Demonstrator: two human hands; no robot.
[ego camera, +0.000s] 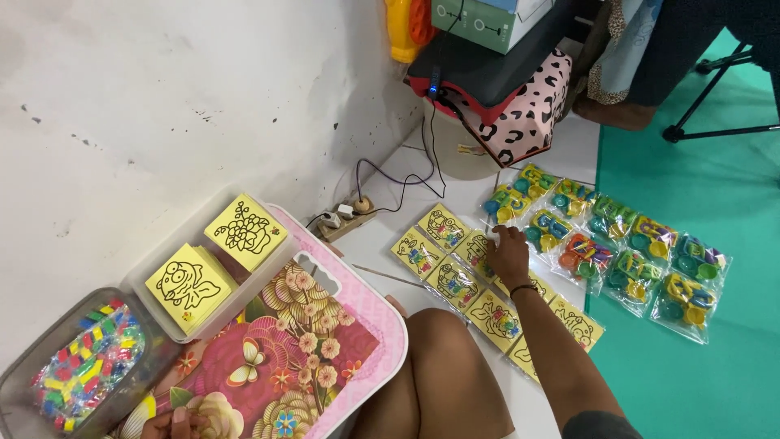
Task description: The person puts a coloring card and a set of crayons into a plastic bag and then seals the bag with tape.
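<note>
Starting at the far left, the left hand (172,423) barely peeks in at the bottom edge, fingertips resting on the floral lap table (357,325) with its pink rim; how far that hand is spread I cannot tell, most of it is cut off. Just above it sit a clear tub of coloured beads (81,370) and a white tray (268,276) holding two stacks of yellow picture cards (188,286), black line drawings facing up.

Moving across the bare knee, we reach the action: the right hand (508,254), a dark band on the wrist, stretches out to the white floor, fingers loosely spread and pressing down on one of the bagged yellow cards (475,248) in the double row there. It grips nothing; the palm lies flat on top.

These cards look feather-light and thin, stiff enough to stay flat but easy to bend, and their clear wrapping is probably slick. My judgement: pinch one at a free corner or edge, or slide it along the tiles first. Each shows a cartoon outline on yellow, some with spots of colour.

Further right, on the green mat (674,382), lie packets of bright plastic toy pieces (626,260), untouched, near the cards.
</note>
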